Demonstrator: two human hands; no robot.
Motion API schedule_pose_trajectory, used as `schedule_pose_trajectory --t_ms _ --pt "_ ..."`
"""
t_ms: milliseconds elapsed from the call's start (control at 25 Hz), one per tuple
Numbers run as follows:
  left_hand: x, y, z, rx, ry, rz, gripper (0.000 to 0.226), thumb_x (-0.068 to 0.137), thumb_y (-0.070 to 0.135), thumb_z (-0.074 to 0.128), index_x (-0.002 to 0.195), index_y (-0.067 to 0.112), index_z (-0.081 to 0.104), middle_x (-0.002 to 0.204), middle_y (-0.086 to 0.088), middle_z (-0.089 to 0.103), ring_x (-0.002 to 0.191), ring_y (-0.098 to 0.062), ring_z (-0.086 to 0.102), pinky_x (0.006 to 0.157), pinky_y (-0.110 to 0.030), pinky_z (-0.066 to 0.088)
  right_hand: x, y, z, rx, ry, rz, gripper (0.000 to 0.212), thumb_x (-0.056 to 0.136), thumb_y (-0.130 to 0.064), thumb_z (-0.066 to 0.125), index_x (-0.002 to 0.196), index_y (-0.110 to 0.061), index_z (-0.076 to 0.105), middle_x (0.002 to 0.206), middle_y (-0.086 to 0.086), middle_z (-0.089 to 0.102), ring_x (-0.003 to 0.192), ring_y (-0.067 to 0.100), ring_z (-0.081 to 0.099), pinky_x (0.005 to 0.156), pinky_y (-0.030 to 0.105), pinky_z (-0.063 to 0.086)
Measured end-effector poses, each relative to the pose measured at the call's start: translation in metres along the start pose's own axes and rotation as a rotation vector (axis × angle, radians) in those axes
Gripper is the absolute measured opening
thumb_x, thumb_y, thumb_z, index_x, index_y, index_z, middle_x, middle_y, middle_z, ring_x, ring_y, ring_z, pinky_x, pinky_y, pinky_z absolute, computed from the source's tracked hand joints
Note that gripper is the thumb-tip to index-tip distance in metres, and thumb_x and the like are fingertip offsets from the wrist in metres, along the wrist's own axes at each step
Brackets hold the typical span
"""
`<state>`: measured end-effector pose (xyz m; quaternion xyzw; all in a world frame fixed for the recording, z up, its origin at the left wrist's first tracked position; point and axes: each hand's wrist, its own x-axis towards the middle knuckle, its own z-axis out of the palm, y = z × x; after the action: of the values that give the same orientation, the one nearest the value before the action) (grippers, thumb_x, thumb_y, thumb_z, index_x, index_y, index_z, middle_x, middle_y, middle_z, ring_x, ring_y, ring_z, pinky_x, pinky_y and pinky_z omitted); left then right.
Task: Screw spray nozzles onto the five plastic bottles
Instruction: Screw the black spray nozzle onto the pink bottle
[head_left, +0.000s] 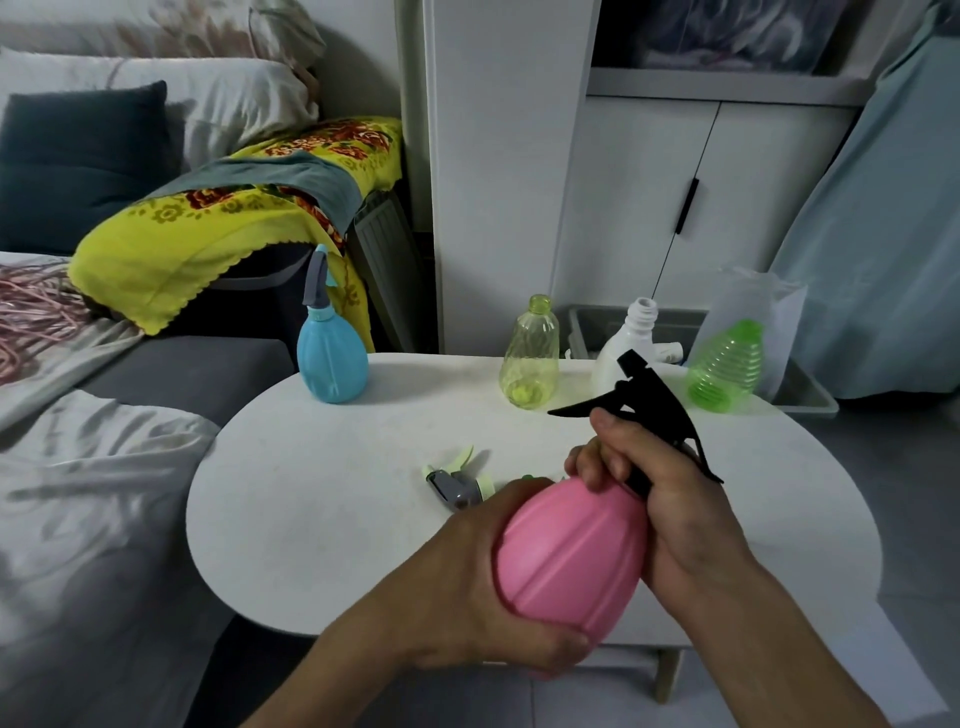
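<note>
Above the near edge of the round white table (322, 519), a pink bottle (569, 551) is held tilted, its neck pointing up and to the right. The left hand (483, 582) is wrapped around the bottle's wide lower body, with the fingers curled under it and the thumb along its left side. A black spray nozzle (649, 410) is seated at the bottle's neck, and the right hand (654, 483) is closed around the nozzle's collar, fingers curled over the front, while the trigger projects to the left above the knuckles. Whether the collar is fully threaded cannot be told.

On the table just behind the left hand, a loose grey and pale green nozzle (457, 480) is seen lying on its side. At the far left of the table a blue bottle (332, 358) stands upright with a grey and blue nozzle already fitted. Along the far edge three bottles stand with open necks: a yellow transparent bottle (530, 353), a white bottle (626, 345) partly hidden behind the black nozzle, and a ribbed green bottle (727, 366). A grey bin (800, 389) sits beyond the table, and a sofa (171, 374) lies to the left
</note>
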<state>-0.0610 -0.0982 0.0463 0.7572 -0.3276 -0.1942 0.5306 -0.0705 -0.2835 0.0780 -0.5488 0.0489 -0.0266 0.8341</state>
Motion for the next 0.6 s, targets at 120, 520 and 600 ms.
schedule_pose_trajectory --t_ms 120,520,600 --pt "0.001 0.002 -0.011 -0.127 -0.132 -0.091 0.085 0.058 0.041 0.092 0.123 0.062 0.042 0.121 0.026 0.058 0.112 -0.003 0.06 0.08 -0.023 0.057 -0.001 0.004 -0.001 0.058 -0.054 0.076 0.04 0.072 -0.034 0.074 0.048 -0.015 0.049 0.055 0.008 0.058 0.076 0.021 0.068 0.073 0.03 0.055" --pt "0.008 0.001 0.014 0.08 0.19 0.045 0.087 0.055 0.048 0.092 0.129 0.049 0.045 0.117 0.019 0.063 0.098 -0.005 0.066 0.074 -0.027 0.06 0.008 0.005 -0.003 -0.015 0.077 -0.045 0.038 0.068 -0.035 0.078 0.049 -0.015 0.05 0.05 0.005 0.052 0.064 0.019 0.062 0.064 0.025 0.056" --pt "0.009 -0.001 0.016 0.084 0.194 0.052 0.087 0.055 0.049 0.091 0.128 0.051 0.043 0.118 0.021 0.062 0.098 -0.004 0.066 0.074 -0.026 0.06 0.008 0.003 -0.002 -0.005 0.07 -0.044 0.038 0.068 -0.035 0.078 0.049 -0.015 0.051 0.05 0.004 0.054 0.063 0.018 0.063 0.064 0.025 0.056"
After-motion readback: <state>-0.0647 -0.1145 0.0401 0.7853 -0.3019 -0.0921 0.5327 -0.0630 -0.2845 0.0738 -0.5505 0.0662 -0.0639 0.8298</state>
